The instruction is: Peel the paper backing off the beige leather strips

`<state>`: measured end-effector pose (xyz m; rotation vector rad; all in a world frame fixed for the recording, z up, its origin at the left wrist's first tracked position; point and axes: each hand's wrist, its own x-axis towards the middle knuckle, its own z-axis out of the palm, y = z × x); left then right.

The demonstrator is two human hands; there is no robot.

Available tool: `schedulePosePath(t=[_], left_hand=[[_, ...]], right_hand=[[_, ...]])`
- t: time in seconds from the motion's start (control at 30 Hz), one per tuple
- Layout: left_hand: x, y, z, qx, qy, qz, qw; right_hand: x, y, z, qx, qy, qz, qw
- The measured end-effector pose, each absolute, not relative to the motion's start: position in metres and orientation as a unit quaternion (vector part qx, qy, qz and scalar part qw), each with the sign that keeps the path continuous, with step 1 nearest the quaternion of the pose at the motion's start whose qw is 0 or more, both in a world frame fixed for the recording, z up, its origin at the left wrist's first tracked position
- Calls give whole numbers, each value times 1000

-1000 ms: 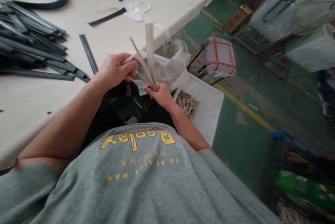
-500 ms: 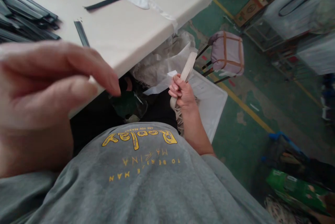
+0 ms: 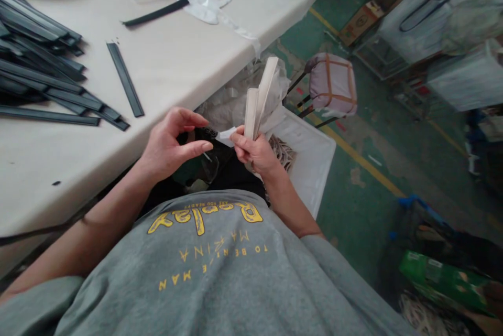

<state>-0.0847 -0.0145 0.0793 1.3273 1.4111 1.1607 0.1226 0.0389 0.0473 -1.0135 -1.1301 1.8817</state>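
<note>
My right hand point(image 3: 255, 152) is closed round the lower ends of a few pale flat strips point(image 3: 259, 97), which stand up and fan out above my fist over my lap. My left hand point(image 3: 173, 142) hovers just to their left with fingers curled and apart, thumb and forefinger reaching toward a small white tab point(image 3: 226, 136) that sticks out by my right fingers. It holds nothing that I can see. Both hands sit just off the near edge of the cream table point(image 3: 176, 68).
A heap of black strips point(image 3: 39, 74) lies on the table's left, one single black strip point(image 3: 126, 79) beside it, clear plastic film point(image 3: 204, 3) farther back. A white bin point(image 3: 310, 158) with pale scraps stands by my right knee. A padded stool point(image 3: 332, 84) stands on the green floor beyond.
My left hand, raised close to the camera half a second ago, has dropped back beside my right. My right hand has lifted the pale strips higher and more upright.
</note>
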Motion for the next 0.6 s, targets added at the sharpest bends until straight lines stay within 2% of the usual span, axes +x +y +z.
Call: schedulePosePath(t=[0.1,0.23,0.6], left_hand=[[-66,6,48,537,524,425,505],[-54,-1,27,493,500,400,590],[-63,-14,40,403,543,438,592]], right_hand=[[117,39,48,-391,-505,698,322],[112,49,48,-392,-533,669,340],[96,103,55,-438,-503,629,399]])
